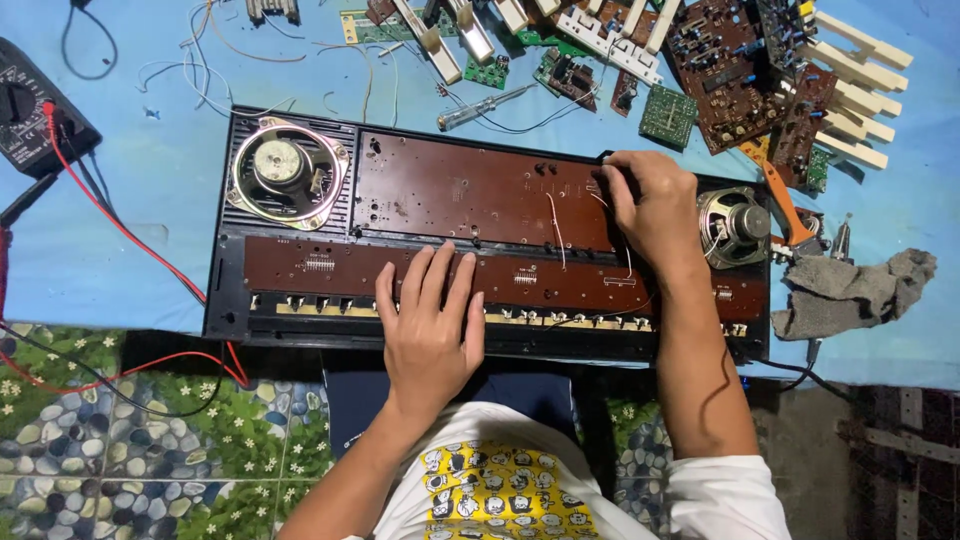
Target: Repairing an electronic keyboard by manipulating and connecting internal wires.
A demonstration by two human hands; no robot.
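An opened black electronic keyboard case (222,300) lies face down on a blue mat, showing two long brown circuit boards (450,190) and a round speaker at each end: a large one (288,170) on the left, a smaller one (733,226) on the right. My left hand (430,320) lies flat, fingers spread, on the lower brown board near the front edge. My right hand (650,205) rests curled on the upper board's right end, beside the small speaker, fingertips at the case's back edge. Thin white wires run across the boards near it.
A multimeter (25,105) with red and black leads sits at far left. Loose circuit boards (720,60), white piano keys (855,80), a screwdriver (485,105) and wires lie behind the case. An orange-handled tool (780,200) and a grey rag (850,290) lie to the right.
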